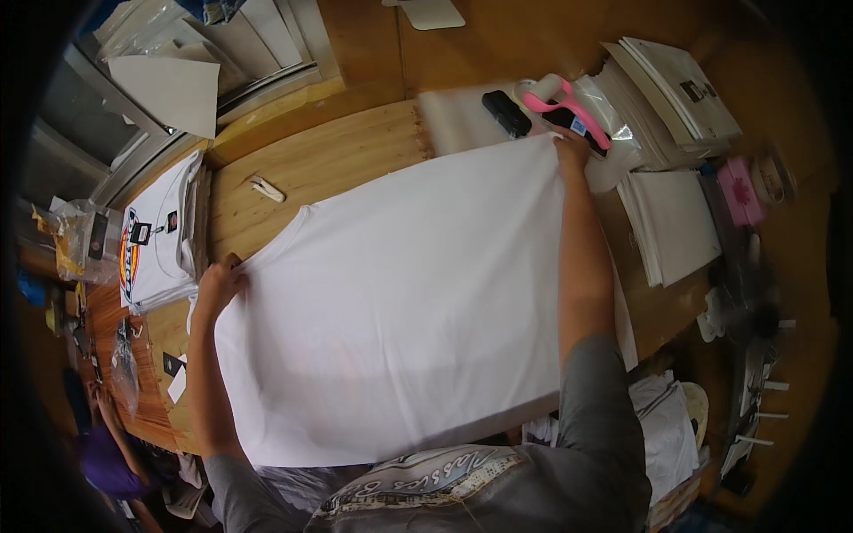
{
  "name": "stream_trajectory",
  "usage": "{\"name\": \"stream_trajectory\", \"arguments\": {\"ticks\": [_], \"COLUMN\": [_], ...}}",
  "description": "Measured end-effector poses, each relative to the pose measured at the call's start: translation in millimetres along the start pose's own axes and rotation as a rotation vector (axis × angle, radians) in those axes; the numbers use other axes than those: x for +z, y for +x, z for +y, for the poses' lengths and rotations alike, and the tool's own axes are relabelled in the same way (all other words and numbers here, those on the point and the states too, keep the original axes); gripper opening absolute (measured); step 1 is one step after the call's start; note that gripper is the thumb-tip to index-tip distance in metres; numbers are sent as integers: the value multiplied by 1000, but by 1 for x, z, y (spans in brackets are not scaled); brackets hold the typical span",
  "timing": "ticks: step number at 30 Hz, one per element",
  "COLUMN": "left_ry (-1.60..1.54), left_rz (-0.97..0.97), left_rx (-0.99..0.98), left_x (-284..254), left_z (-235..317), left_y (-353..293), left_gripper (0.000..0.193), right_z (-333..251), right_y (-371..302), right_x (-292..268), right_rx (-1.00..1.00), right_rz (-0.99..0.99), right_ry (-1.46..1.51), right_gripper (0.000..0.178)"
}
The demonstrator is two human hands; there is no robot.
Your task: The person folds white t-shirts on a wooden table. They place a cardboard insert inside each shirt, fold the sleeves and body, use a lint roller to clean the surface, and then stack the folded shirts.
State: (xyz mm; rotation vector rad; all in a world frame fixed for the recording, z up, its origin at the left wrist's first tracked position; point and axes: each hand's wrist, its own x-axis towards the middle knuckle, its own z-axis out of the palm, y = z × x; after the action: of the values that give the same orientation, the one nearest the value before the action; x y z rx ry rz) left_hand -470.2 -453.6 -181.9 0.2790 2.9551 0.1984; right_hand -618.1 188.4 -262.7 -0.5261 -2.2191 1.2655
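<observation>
The white garment is spread wide over the worktop, and its near side reaches to the person's body. The left hand pinches its left edge; the right hand grips its far right corner — close to a pink roller. Folded white shirts are stacked at the left — just beyond the left hand.

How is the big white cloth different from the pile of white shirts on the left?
The big white cloth is spread wide, while the pile of white shirts is folded small. The left hand and right hand grip the cloth; neither grips the pile. The cloth's upward side looks plain, but the pile's top shirt shows a colourful print and dark tags. Both are white.
</observation>
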Motion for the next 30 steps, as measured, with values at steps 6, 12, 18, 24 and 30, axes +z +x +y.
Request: {"name": "stream_trajectory", "arguments": {"ticks": [6,12,18,24,30], "left_ry": [192,281,122,117,197], "left_rz": [655,261,318,282,367], "left_rx": [-242,-587,-572,-609,-575], "left_x": [31,72,85,78,87], "left_z": [16,-35,-56,-47,-77], "left_y": [-59,-124,-121,-120,-154], "left_gripper": [31,45,46,47,50], "right_z": [-65,-46,-26,-2,14], "right_y": [-67,-147,-179,-170,-179], "right_x": [-13,-141,-160,-155,-196], "right_rx": [-42,128,147,174,-44], "right_rz": [138,76,-114,98,-93], "right_ry": [-586,-529,-614,-742,-479], "right_gripper": [41,22,20,16,38]}}
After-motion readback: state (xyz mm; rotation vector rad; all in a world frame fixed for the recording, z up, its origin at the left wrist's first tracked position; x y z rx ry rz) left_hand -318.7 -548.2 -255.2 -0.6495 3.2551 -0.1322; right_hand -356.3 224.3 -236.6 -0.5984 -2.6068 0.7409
